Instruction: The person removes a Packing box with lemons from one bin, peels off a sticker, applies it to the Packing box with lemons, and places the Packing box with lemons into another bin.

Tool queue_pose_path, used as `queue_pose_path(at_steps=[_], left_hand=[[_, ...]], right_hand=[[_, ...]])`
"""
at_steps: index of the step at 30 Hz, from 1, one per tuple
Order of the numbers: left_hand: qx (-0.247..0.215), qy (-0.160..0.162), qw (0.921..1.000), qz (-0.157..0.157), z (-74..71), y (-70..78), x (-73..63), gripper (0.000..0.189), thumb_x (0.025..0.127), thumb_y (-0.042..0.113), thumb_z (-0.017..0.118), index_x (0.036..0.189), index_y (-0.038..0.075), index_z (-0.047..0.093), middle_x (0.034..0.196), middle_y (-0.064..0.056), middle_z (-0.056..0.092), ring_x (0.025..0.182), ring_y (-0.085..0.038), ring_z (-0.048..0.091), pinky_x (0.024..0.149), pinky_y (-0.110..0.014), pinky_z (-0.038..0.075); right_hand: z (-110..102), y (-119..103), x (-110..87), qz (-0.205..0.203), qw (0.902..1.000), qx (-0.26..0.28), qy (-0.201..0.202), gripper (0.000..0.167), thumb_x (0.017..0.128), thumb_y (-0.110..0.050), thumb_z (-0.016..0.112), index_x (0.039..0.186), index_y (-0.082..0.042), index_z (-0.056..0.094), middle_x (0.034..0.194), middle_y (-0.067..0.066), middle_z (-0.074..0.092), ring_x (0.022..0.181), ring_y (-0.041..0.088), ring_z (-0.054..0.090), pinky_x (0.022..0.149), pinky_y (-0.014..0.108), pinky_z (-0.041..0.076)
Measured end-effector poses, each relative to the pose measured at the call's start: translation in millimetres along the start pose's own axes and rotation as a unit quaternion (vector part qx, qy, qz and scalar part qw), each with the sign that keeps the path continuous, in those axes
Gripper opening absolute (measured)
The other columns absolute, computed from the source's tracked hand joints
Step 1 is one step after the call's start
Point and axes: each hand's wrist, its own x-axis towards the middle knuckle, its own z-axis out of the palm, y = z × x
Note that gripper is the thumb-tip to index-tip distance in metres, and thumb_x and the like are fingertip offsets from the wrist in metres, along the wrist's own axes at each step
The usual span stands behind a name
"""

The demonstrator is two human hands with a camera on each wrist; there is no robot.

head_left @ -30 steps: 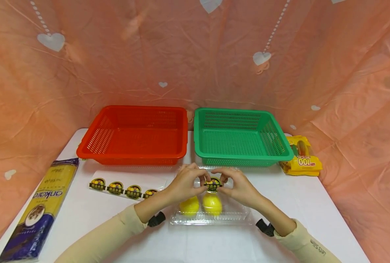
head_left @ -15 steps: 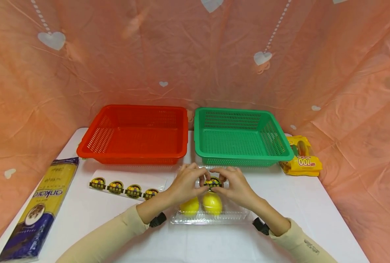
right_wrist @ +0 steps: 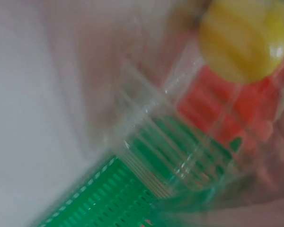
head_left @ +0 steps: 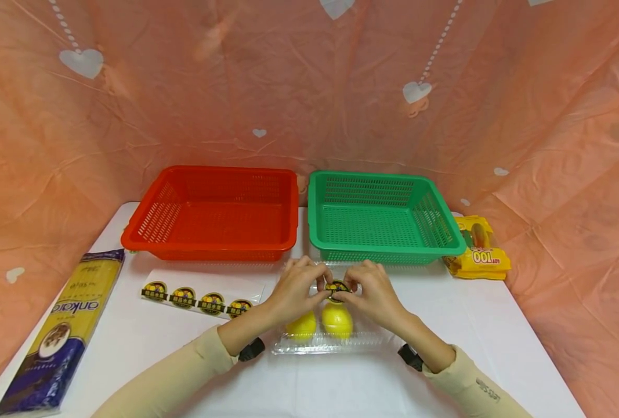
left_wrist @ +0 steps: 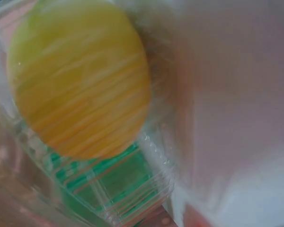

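A clear plastic clamshell box [head_left: 322,347] rests on the white table with yellow round fruits [head_left: 337,321] inside it; another one is partly covered by the left hand. Over the box, a round black and yellow sticker [head_left: 337,287] sits between both hands. My left hand [head_left: 295,291] pinches the sticker's left edge between thumb and curled fingers. From the right, my right hand [head_left: 377,296] does the same, its thumb lying across the lower part. Both wrist views are blurred: a yellow fruit [left_wrist: 80,80] shows through the plastic in the left one, a yellow fruit [right_wrist: 244,40] in the right.
Behind the box stand a red basket [head_left: 217,255] and a green basket [head_left: 387,255]. A white strip of several matching stickers [head_left: 184,297] lies at left, beside a pasta packet [head_left: 61,331]. A yellow snack packet [head_left: 478,255] lies past the green basket.
The thumbs have come closer together over the sticker's lower part, covering more of it. My right forearm has shifted slightly left. The box and its fruits stay nearly in place.
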Motion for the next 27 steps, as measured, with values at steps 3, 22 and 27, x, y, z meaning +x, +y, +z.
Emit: queue_pose_path(at_steps=[3, 22, 27], left_hand=[[0.011, 0.015, 0.9998, 0.003, 1.2, -0.8, 0.3, 0.023, 0.079, 0.008, 0.082, 0.091, 0.015, 0.064, 0.073, 0.009, 0.061, 0.086, -0.015, 0.05, 0.089, -0.045, 0.038], [0.111, -0.041, 0.9897, -0.08, 2.0, -4.2, 5.5, 0.074, 0.085, 0.052, 0.074, 0.14, 0.008, 0.053, 0.128, -0.009, 0.061, 0.113, -0.028, 0.053, 0.093, -0.046, 0.037], [0.133, -0.041, 0.9855, -0.098, 2.9, -7.0, 10.0, 0.063, 0.084, 0.053, 0.075, 0.124, 0.007, 0.064, 0.109, -0.006, 0.06, 0.102, -0.026, 0.05, 0.082, -0.039, 0.038]], right_hand=[[1.4, 0.7, -0.9, 0.011, 0.9996, -0.021, 0.014, 0.039, 0.068, -0.025, 0.092, 0.068, -0.016, 0.054, 0.092, 0.001, 0.056, 0.091, 0.025, 0.047, 0.077, 0.041, 0.033], [1.3, 6.0, -2.7, 0.088, 0.995, -0.027, -0.04, 0.067, 0.082, -0.036, 0.08, 0.135, -0.002, 0.058, 0.122, 0.017, 0.056, 0.116, 0.037, 0.046, 0.088, 0.055, 0.041], [3.2, 7.1, -2.7, 0.089, 0.9948, -0.035, -0.035, 0.057, 0.086, -0.031, 0.078, 0.132, -0.004, 0.058, 0.121, 0.018, 0.055, 0.115, 0.038, 0.045, 0.084, 0.052, 0.039]])
